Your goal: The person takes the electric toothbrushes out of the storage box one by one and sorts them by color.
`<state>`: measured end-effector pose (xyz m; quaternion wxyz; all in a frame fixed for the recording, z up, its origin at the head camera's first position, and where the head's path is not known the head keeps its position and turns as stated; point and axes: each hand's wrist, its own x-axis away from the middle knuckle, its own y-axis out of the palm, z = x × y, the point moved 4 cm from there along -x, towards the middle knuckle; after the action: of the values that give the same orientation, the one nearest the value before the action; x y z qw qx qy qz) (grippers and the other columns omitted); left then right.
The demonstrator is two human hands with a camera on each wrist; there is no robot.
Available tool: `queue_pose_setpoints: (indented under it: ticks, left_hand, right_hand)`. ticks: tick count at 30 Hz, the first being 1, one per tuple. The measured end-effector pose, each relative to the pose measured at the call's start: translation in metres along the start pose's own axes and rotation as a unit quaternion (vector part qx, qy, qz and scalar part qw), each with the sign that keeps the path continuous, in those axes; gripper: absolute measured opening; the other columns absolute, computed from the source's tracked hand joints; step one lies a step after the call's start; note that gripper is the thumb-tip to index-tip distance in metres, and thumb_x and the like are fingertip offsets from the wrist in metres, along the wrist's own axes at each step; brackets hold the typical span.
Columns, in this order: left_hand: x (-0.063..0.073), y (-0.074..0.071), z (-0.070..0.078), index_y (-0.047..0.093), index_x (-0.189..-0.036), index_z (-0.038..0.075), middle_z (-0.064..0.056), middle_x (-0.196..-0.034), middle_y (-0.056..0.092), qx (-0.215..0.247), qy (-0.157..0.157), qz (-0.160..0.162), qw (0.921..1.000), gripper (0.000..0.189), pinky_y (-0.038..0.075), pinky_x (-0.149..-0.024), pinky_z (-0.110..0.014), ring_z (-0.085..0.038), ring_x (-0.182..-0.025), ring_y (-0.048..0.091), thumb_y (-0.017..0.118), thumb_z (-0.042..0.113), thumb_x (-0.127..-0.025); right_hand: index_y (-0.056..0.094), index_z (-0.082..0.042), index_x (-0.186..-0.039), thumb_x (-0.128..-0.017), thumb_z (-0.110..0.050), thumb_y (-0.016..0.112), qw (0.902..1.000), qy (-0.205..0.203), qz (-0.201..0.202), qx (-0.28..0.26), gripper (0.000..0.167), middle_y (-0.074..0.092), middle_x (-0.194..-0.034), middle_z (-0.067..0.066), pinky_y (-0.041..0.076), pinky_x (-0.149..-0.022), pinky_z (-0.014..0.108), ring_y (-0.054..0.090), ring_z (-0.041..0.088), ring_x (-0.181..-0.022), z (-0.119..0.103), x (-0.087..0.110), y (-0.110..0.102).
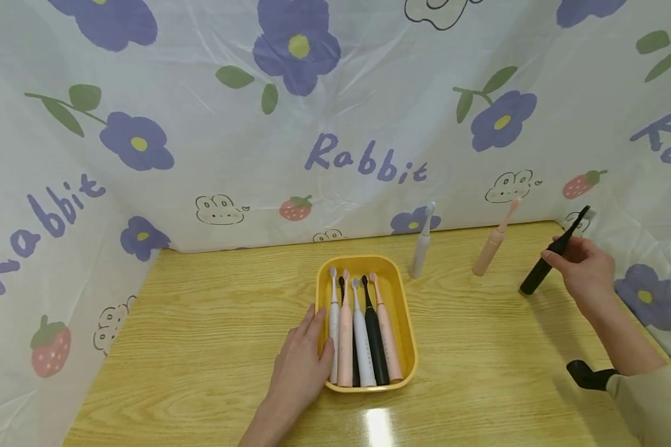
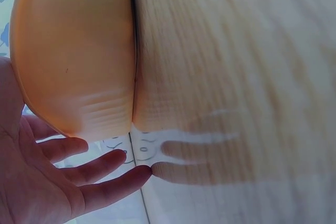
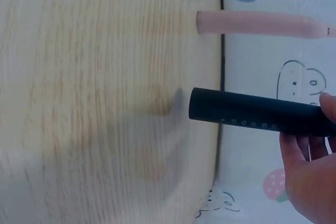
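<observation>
The black toothbrush [image 1: 542, 273] is gripped between the thumb and fingers of the right hand [image 1: 589, 267], near the top of its handle and with the bristles up; it is held above the right side of the table [image 1: 201, 329], and whether its base touches the wood cannot be told. The fingers of the left hand [image 1: 299, 363] are left loose and spread, the hand being laid against the side of the yellow tray [image 1: 397, 298]. In the left wrist view the tray's smooth outer wall and rounded corner are shown, while the six toothbrushes [image 1: 363, 347] inside, two white, two black and two pink, are seen only from the head. The bristles of the held brush are cut off in the right wrist view, but a row of small marks is shown there on its handle, too small to be read. Beyond, a pink toothbrush [image 1: 488, 253] and a white toothbrush [image 1: 419, 256] are stood upright. "Rabbit" can be read on the creased, flower-printed cloth [image 1: 201, 161]; the table is covered in glossy wood grain
</observation>
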<state>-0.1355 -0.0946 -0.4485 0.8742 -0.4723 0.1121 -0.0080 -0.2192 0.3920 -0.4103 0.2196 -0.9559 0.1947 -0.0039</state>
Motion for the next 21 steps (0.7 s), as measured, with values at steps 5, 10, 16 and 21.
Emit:
queue_pose_setpoints:
  ticks: [5, 10, 16, 21]
  left_hand:
    - [0.0, 0.0, -0.001, 0.053, -0.147, 0.0, -0.022, -0.155, 0.045, 0.002, -0.003, -0.002, 1.0, 0.052, 0.052, -0.094, -0.058, -0.043, -0.123, 0.058, 0.063, 0.019, -0.1]
    - [0.0, -0.002, -0.001, 0.053, -0.147, 0.0, -0.022, -0.154, 0.046, 0.003, -0.003, -0.001, 1.0, 0.052, 0.053, -0.094, -0.058, -0.043, -0.123, 0.058, 0.063, 0.019, -0.1]
    - [0.001, -0.002, 0.0, 0.053, -0.147, 0.0, -0.022, -0.154, 0.045, 0.008, -0.002, -0.002, 1.0, 0.053, 0.053, -0.094, -0.057, -0.043, -0.122, 0.058, 0.063, 0.019, -0.099]
    - [0.002, -0.002, 0.0, 0.052, -0.148, 0.0, -0.022, -0.154, 0.046, 0.01, -0.001, 0.001, 0.9999, 0.053, 0.054, -0.091, -0.058, -0.043, -0.123, 0.058, 0.063, 0.018, -0.099]
  right_hand:
    - [0.058, -0.038, -0.104, -0.097, -0.023, 0.072, 0.9978, 0.025, 0.061, 0.001, 0.022, 0.056, -0.09, -0.026, 0.042, -0.07, 0.008, 0.052, -0.007, -0.084, 0.005, -0.009, -0.004]
    - [0.057, -0.036, -0.103, -0.096, -0.027, 0.072, 0.9938, 0.039, 0.101, 0.025, 0.018, 0.054, -0.088, -0.021, 0.042, -0.068, 0.012, 0.051, -0.004, -0.081, 0.009, -0.019, -0.002]
    - [0.059, -0.032, -0.102, -0.095, -0.026, 0.073, 0.9896, 0.053, 0.131, 0.025, 0.017, 0.053, -0.085, -0.02, 0.04, -0.074, 0.017, 0.049, -0.004, -0.078, 0.015, -0.024, 0.002]
    - [0.06, -0.032, -0.108, -0.096, -0.027, 0.071, 0.9875, 0.057, 0.147, 0.012, 0.017, 0.052, -0.089, -0.022, 0.039, -0.081, 0.017, 0.047, -0.008, -0.081, 0.017, -0.027, 0.003]
